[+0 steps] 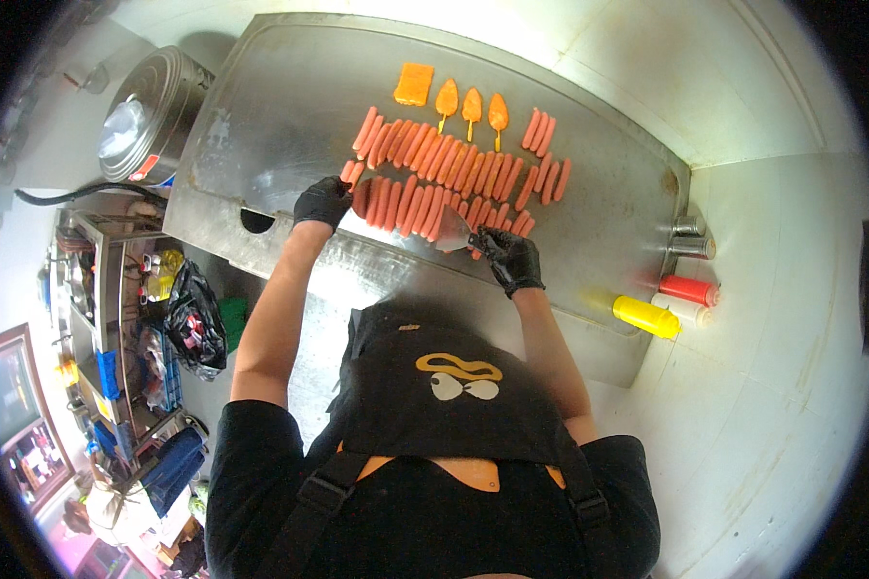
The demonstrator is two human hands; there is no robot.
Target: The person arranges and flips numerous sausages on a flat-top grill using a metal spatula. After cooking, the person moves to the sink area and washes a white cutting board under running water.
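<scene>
Sausages lie in two long rows on the steel griddle [282, 94], with a few more [539, 132] apart at the right. My left hand [324, 203], in a black glove, is at the left end of the nearer row [398, 205], its fingertips by the sausages; whether it grips one cannot be told. My gloved right hand [510, 257] holds the handle of a metal spatula [452, 230], whose blade is at the near edge of that row. Beyond the farther row [442, 155] lie an orange-coated flat piece [413, 85] and three orange pieces on sticks [471, 106].
Yellow [646, 317], red [689, 290] and white [682, 310] squeeze bottles lie at the griddle's right edge beside metal shakers [691, 248]. A large metal pot [161, 116] stands left. A shelf rack [101, 289] and black plastic bag [195, 322] are lower left.
</scene>
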